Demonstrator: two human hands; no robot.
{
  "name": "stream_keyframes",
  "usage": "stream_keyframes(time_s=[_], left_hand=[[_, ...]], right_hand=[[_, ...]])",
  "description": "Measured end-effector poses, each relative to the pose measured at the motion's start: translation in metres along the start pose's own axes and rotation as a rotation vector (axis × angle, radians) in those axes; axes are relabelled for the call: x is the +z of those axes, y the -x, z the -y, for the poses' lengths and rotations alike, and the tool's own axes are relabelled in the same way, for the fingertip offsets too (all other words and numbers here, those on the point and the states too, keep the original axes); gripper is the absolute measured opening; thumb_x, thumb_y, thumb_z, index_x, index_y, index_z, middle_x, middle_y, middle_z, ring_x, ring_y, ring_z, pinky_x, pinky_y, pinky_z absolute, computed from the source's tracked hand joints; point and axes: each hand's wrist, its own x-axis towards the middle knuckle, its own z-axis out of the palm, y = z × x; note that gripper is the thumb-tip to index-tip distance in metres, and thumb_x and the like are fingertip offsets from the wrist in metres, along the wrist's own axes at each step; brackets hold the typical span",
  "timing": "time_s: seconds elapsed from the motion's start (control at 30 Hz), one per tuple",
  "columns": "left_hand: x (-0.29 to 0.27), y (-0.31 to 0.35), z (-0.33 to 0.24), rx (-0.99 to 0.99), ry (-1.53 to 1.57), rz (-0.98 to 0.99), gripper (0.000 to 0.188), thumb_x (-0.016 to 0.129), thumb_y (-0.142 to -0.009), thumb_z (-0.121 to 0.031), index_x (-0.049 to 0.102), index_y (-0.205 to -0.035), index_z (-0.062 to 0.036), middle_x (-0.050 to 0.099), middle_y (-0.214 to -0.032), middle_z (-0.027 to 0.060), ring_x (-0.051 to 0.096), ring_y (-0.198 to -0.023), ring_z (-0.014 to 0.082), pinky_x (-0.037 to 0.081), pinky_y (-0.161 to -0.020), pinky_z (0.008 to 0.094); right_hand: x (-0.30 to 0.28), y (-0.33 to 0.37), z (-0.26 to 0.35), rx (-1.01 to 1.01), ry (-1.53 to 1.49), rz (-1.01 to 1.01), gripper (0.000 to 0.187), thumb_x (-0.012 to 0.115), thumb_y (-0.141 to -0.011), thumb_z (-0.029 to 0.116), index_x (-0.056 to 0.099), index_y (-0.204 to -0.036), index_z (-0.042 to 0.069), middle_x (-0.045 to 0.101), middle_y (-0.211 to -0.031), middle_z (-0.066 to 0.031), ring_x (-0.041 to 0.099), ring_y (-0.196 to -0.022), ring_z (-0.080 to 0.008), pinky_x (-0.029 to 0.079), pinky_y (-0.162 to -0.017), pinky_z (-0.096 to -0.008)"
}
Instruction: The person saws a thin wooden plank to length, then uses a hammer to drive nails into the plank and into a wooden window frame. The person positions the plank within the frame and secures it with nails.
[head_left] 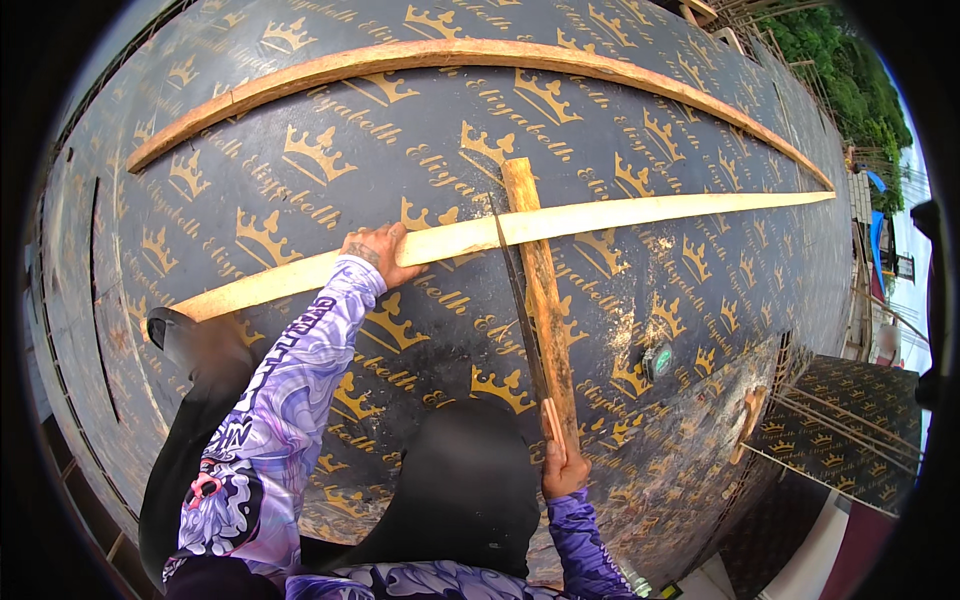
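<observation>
My left hand is closed around a long pale wooden board left of its middle. The board lies crosswise over a narrower, rougher wood strip. In my right hand is the light-coloured handle of a handsaw. Its dark blade runs away from me beside the strip and meets the board just left of where the two pieces cross. How deep the teeth sit in the wood cannot be made out. Pale sawdust lies near the blade. My left foot, in a dark sandal, is by the board's left end.
Dark panels with gold crown prints form the work surface. Another long wood strip lies on the far side. A small round black-and-green object sits to the right, near scattered sawdust. My bent knee is between my arms. A lower printed panel lies beyond the right edge.
</observation>
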Motion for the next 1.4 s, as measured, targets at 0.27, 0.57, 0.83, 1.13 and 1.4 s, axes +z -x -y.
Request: stream_keyframes(time_s=[0.27, 0.57, 0.83, 1.13, 1.4], left_hand=[[0.006, -0.013, -0.023, 0.061, 0.000, -0.087, 0.064, 0.068, -0.074, -0.064, 0.058, -0.107, -0.0105, 0.070, -0.098, 0.0118, 0.069, -0.089, 0.0281, 0.056, -0.082, 0.0423], [0.002, -0.005, -0.008, 0.021, 0.000, 0.007, 0.066, 0.067, -0.074, -0.066, 0.059, -0.108, -0.0102, 0.070, -0.097, 0.0136, 0.069, -0.090, 0.0301, 0.056, -0.082, 0.0435], [0.004, -0.008, -0.019, 0.030, -0.028, 0.045, 0.068, 0.066, -0.075, -0.066, 0.057, -0.114, -0.0106, 0.069, -0.103, 0.0124, 0.068, -0.094, 0.0281, 0.055, -0.084, 0.0421], [-0.008, -0.011, -0.020, 0.009, -0.101, 0.082, 0.070, 0.063, -0.078, -0.066, 0.055, -0.121, -0.0120, 0.067, -0.109, 0.0122, 0.067, -0.100, 0.0276, 0.054, -0.090, 0.0419], [-0.003, -0.002, 0.001, -0.012, -0.065, 0.057, 0.069, 0.064, -0.076, -0.068, 0.056, -0.115, -0.0115, 0.068, -0.106, 0.0125, 0.068, -0.097, 0.0287, 0.054, -0.088, 0.0416]], right_hand=[[0.046, -0.159, 0.062, -0.050, 0.005, -0.098, 0.034, 0.054, -0.098, 0.030, 0.063, -0.119, 0.004, 0.065, -0.078, -0.0185, 0.066, -0.070, -0.0281, 0.050, -0.065, -0.0372], [-0.025, 0.013, 0.005, 0.089, 0.005, 0.036, 0.041, 0.053, -0.098, 0.031, 0.060, -0.127, 0.003, 0.071, -0.109, -0.0128, 0.069, -0.077, -0.0160, 0.052, -0.070, -0.0284], [0.056, -0.149, 0.059, -0.060, -0.063, -0.131, 0.038, 0.057, -0.097, 0.033, 0.062, -0.121, 0.004, 0.067, -0.084, -0.0198, 0.069, -0.078, -0.0310, 0.052, -0.069, -0.0360], [0.021, -0.091, 0.034, -0.044, 0.043, -0.056, 0.036, 0.055, -0.097, 0.030, 0.062, -0.123, 0.006, 0.069, -0.086, -0.0179, 0.069, -0.074, -0.0288, 0.052, -0.067, -0.0358], [0.017, -0.019, -0.005, -0.089, -0.046, -0.033, 0.040, 0.058, -0.095, 0.029, 0.062, -0.124, 0.002, 0.071, -0.097, -0.0201, 0.073, -0.082, -0.0278, 0.055, -0.072, -0.0327]])
